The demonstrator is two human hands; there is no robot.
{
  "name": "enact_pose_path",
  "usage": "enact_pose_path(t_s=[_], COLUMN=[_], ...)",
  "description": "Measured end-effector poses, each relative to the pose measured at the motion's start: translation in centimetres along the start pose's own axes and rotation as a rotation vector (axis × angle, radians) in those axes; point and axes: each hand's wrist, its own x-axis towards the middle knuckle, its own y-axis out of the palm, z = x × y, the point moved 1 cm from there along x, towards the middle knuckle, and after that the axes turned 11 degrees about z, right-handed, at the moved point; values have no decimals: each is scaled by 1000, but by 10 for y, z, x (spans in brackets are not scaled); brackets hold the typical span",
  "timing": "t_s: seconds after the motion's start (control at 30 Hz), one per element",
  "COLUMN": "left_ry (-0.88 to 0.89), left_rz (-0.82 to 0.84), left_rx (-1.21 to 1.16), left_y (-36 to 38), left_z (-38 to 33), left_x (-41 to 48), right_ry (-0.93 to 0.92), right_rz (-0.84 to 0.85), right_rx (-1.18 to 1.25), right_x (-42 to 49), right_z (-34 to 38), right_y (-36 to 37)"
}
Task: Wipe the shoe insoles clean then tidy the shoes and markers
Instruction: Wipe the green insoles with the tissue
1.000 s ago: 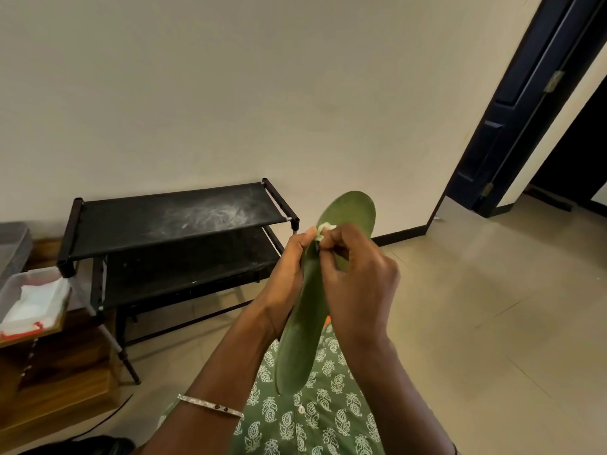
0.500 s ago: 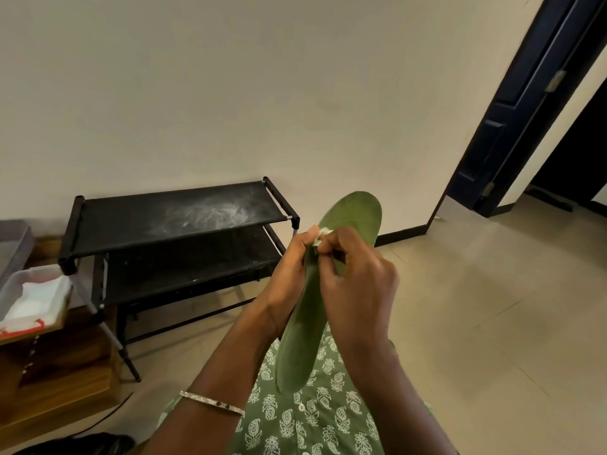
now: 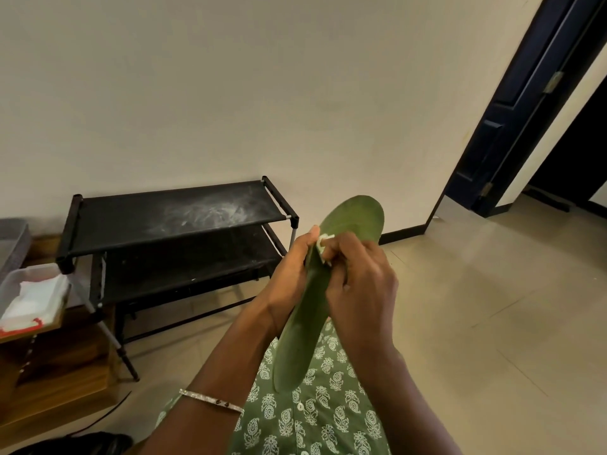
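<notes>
Left hand grips insole mid-edge; right hand pinches wipe. Insole looks light, bendy: brace it behind where you rub.

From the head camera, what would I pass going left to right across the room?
Clear plastic tub → black shoe rack → left hand → right hand, pinching a white wipe → dark door. The green insole overlaps both hands.
</notes>
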Motion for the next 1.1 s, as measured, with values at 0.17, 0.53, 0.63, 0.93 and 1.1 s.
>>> enact_pose_path(t_s=[0.17, 0.53, 0.63, 0.93, 1.1], left_ry=[-38, -4, -43, -8, -29], left_rz=[117, 75, 110, 63, 101], left_rx=[140, -22, 44, 51, 133], left_y=[-2, -9, -12, -19, -15], left_z=[7, 5, 5, 8, 6], left_x=[0, 5, 7, 7, 4], right_ry=[98, -77, 41, -134, 22], right_rz=[-58, -7, -41, 47, -17], right_rx=[-63, -48, -80, -61, -105], right_x=[29, 5, 19, -4, 20], right_z=[-28, -15, -29, -10, -35], right_y=[-6, -2, -6, 2, -9])
